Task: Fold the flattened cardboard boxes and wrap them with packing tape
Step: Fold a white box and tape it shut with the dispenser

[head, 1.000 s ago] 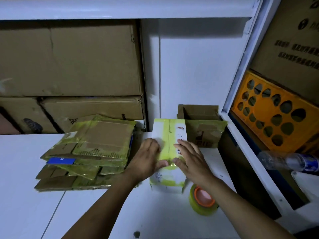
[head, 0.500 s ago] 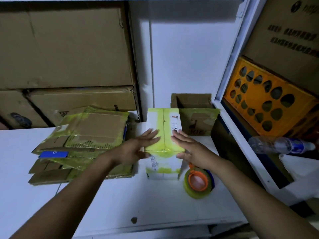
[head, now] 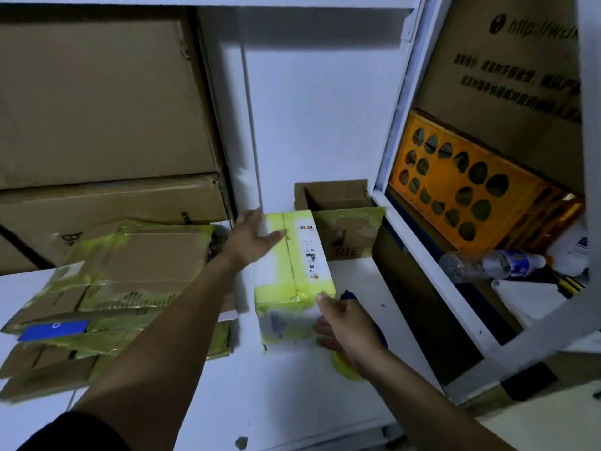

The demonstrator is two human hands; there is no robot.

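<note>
Left hand (head: 252,237), fingers flat, slides to the box's (head: 292,271) far end; right hand (head: 344,323) grips its near corner, likely for turning.

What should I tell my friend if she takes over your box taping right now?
Left hand: open, flat on the far top of the white taped box.
Right hand: grips that box's near right corner.
Tape roll: on the table, mostly hidden under the right hand.
Done: this box is closed, yellow tape over its top seam and near end.
Left: the flattened cardboard boxes stacked on the left lie unfolded.
</note>
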